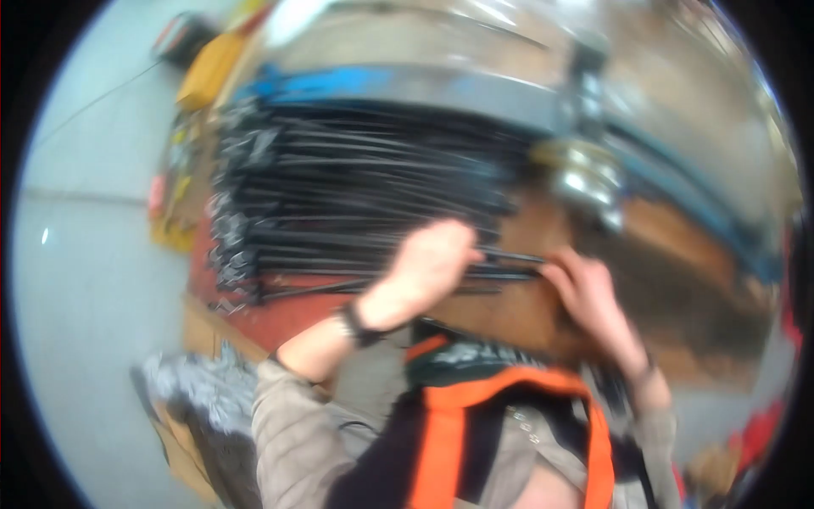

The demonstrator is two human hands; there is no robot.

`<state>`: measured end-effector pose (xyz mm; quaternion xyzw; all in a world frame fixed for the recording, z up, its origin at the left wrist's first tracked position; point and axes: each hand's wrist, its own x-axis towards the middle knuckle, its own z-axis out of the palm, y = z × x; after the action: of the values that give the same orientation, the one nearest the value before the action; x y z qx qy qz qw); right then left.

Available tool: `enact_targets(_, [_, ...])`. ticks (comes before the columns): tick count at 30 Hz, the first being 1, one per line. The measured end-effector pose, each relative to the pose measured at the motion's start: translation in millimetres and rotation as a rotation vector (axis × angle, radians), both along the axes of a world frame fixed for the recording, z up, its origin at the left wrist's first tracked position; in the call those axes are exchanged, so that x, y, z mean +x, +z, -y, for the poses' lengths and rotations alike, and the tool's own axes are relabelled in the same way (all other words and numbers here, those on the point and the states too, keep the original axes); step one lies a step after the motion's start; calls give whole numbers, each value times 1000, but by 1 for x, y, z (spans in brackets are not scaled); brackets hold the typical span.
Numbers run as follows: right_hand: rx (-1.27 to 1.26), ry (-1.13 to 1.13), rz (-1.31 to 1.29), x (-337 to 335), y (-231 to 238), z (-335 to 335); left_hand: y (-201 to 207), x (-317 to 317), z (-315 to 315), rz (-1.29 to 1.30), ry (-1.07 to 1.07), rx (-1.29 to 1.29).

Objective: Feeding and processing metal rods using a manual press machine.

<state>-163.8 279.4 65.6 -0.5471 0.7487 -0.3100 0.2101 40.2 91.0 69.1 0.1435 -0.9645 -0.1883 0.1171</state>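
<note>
A large bundle of long, thin black rods [365, 182] lies side by side across the bench, with shiny pale pieces at their left ends. My left hand [434, 259] is closed over a black rod [509, 256] at the near side of the bundle. The fingers of my right hand [583, 288] pinch that rod's right end. Just below it another dark rod [504, 273] runs alongside; whether a hand touches it, I cannot tell. Motion blurs the whole scene, and my left palm hides part of the rods.
Beyond my right hand stands a machine part with a shiny round metal piece [585, 180]. A blue-edged rail [687, 182] runs right of it. The worktop is partly red [292, 316], partly brown wood [509, 316]. At lower left sits a cardboard box with grey plastic [199, 386]; yellow items [212, 72] are at upper left.
</note>
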Motion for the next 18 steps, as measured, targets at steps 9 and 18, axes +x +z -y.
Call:
enact_targets(9, [-370,53,-304,3,-1,-17,46,-3,-7,31,-204,45])
enact_targets(18, [-483,190,-442,-13,-17,-21,74,-51,-19,320,-309,-80])
